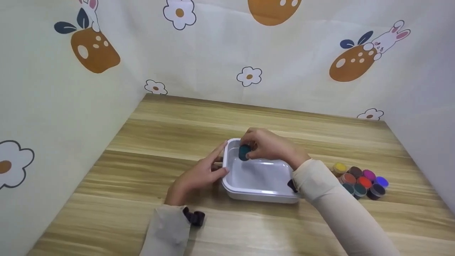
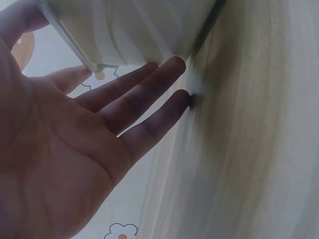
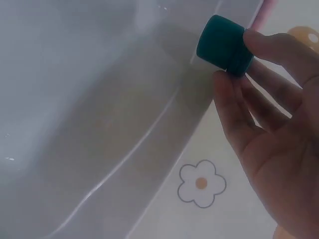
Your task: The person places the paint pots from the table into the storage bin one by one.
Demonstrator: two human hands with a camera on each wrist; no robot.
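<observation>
Between thumb and fingertips, my right hand (image 1: 268,144) pinches a small teal paint pot (image 3: 223,42) by its lid end. In the head view the pot is tilted over the far left corner of a white rectangular tray (image 1: 263,193). The tray's inside shows bare white floor below the pot. My left hand (image 1: 202,172) lies along the tray's left side, thumb and index fingertip at the rim. Its other fingers reach out loosely extended beside the outer wall in the left wrist view, with the palm (image 2: 60,149) facing the camera.
A cluster of several small paint pots (image 1: 364,182) in yellow, red, purple, blue and dark colours stands right of the tray, partly behind my right sleeve (image 1: 341,206). The wooden table (image 1: 170,124) meets printed cloth walls (image 1: 209,53) at the back and sides.
</observation>
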